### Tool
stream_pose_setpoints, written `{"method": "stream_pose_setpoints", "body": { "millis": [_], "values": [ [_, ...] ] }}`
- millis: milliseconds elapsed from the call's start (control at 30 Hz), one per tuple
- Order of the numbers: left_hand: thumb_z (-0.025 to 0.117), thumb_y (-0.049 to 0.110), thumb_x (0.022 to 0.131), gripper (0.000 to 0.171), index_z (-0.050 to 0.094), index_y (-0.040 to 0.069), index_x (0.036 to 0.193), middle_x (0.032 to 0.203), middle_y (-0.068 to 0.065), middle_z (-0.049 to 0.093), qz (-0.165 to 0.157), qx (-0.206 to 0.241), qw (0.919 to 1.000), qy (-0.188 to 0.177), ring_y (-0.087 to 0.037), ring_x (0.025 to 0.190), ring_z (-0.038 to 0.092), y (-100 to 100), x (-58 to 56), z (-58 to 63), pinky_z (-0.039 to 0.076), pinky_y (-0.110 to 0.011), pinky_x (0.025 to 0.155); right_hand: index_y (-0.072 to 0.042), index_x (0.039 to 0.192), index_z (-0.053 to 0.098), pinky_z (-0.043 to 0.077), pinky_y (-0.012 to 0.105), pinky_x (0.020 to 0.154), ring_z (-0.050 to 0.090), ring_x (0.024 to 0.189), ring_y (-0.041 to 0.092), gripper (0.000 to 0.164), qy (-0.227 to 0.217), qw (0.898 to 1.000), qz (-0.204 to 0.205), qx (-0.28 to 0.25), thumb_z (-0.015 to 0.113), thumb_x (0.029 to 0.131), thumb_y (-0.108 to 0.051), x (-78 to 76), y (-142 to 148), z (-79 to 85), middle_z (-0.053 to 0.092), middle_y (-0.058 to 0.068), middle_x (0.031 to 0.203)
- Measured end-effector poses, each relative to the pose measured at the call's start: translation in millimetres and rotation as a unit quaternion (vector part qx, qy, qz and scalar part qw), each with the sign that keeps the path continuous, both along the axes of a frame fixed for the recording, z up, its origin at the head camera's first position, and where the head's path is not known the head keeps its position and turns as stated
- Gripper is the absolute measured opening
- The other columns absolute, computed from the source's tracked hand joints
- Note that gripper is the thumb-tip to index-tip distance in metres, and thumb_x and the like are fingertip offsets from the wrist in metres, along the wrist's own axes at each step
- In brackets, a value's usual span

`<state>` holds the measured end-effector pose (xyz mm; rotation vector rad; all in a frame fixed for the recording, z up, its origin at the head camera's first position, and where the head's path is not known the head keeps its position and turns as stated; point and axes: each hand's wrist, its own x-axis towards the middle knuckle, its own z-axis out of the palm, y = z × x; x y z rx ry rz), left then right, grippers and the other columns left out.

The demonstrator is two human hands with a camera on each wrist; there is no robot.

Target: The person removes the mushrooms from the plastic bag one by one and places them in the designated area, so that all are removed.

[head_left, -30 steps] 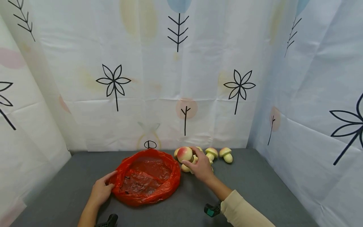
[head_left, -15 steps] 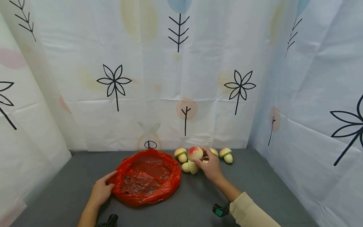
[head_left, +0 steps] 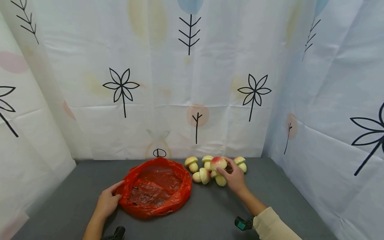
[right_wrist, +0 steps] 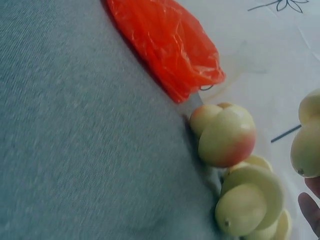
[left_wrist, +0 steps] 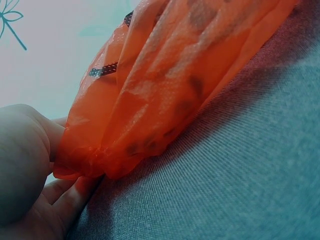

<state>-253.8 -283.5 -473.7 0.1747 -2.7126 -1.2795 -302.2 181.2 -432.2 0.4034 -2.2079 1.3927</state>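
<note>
My left hand [head_left: 107, 201] pinches the left side of a red plastic bag [head_left: 177, 205], which lies with its mouth spread wide. In the left wrist view, the thumb and fingers of that hand [left_wrist: 22, 165] meet at the gathered plastic [left_wrist: 150, 95]. A toy mushroom with a red-tinged cap [head_left: 218, 163] is held by my right hand [head_left: 235, 176], above the other mushrooms. Only part of the held mushroom [right_wrist: 307, 145] and some fingertips [right_wrist: 310, 212] show at the right wrist view's edge. Several more toy mushrooms [head_left: 201, 176] lie right of the bag.
The grey table [head_left: 210, 213] meets a white patterned cloth [head_left: 168, 126] at the back, and more cloth [head_left: 318, 160] hangs on both sides. One mushroom [head_left: 240, 164] lies farthest right, partly behind my right hand.
My right hand has moved to the right with the held mushroom, from beside the bag across the mushroom group. The left hand and the bag have stayed put.
</note>
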Motion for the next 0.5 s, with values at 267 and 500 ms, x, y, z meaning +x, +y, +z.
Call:
{"method": "stream_pose_setpoints", "body": {
  "millis": [267,500],
  "values": [
    [0.049,-0.002,0.087,0.055,0.047,0.000,0.142,0.142,-0.032,0.041,-0.003,-0.003,1.0000,0.006,-0.049,0.130,0.037,0.4,0.9,0.9,0.033,-0.063,0.100,0.000,0.129,0.059,0.054,0.031,0.075,0.067,0.090,0.030,0.048,-0.027,0.999,-0.034,-0.007,0.073,0.087,-0.018,2.3,16.6,-7.8,0.069,0.016,0.103],
    [0.050,-0.002,0.086,0.056,0.047,0.000,0.142,0.141,-0.032,0.042,0.000,-0.006,0.9999,0.009,-0.049,0.129,0.037,0.1,1.3,0.0,0.033,-0.062,0.100,0.001,0.124,0.061,0.054,0.031,0.073,0.067,0.089,0.029,0.045,-0.032,0.998,-0.053,0.018,0.073,0.087,-0.021,6.6,29.1,-13.8,0.070,0.014,0.099]
  ]
}}
